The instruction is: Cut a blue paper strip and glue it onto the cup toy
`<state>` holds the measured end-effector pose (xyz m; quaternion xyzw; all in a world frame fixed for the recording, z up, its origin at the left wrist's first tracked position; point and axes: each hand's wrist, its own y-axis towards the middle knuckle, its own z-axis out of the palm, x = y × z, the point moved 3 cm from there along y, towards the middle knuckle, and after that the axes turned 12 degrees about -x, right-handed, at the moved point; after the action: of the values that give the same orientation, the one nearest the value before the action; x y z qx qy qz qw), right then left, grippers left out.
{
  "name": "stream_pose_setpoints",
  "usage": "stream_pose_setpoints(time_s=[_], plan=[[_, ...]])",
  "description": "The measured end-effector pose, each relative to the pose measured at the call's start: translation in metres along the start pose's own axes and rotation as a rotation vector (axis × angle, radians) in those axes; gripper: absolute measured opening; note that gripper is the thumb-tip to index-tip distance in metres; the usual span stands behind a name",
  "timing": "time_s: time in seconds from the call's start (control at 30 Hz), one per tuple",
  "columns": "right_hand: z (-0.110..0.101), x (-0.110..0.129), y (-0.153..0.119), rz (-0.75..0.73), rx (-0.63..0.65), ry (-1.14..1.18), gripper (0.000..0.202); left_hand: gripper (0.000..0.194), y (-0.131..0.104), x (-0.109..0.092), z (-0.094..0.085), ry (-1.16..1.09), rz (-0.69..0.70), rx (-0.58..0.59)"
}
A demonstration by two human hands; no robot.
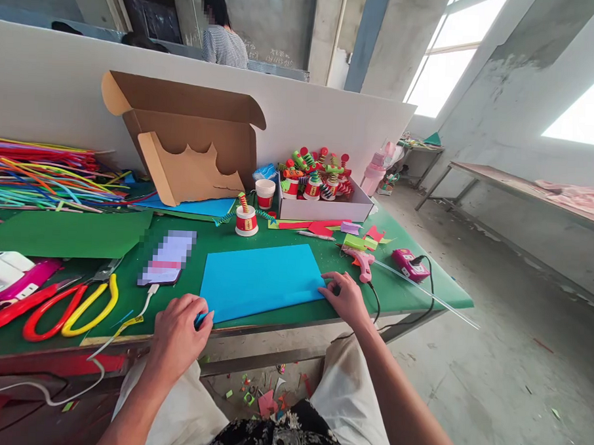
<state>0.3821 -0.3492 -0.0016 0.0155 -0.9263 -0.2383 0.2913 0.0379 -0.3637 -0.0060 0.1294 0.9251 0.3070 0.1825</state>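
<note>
A sheet of blue paper [262, 277] lies at the front edge of the green tabletop. My left hand [181, 332] pinches its near left corner, thumb over the edge. At the right edge, my right hand [343, 298] has thumb and fingers closed on the paper. Just behind the sheet stands a small paper-cup figure [246, 220] with red label and coiled green arms. A pink glue gun [361, 261] rests right of the sheet, close to my right hand. To the left, near my left hand, is a phone [167, 259] with a white cable plugged in.
Scissors [91, 305], green paper [65, 232] and colourful pipe cleaners [48, 175] occupy the left. Behind are an open cardboard box [195, 139], stacked cups [265, 193] and a box of figures [322, 210]. A pink power adapter [410, 265] and clear glue stick [431, 297] lie right.
</note>
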Motion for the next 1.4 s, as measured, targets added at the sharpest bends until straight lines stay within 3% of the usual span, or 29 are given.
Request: stream_pose_setpoints(time_s=[1.4], plan=[[0.0026,-0.0025,-0.0001,0.023,-0.016,0.036,0.014,0.025,-0.0014,-0.0015,-0.0005,0.085,-0.015,0.076]])
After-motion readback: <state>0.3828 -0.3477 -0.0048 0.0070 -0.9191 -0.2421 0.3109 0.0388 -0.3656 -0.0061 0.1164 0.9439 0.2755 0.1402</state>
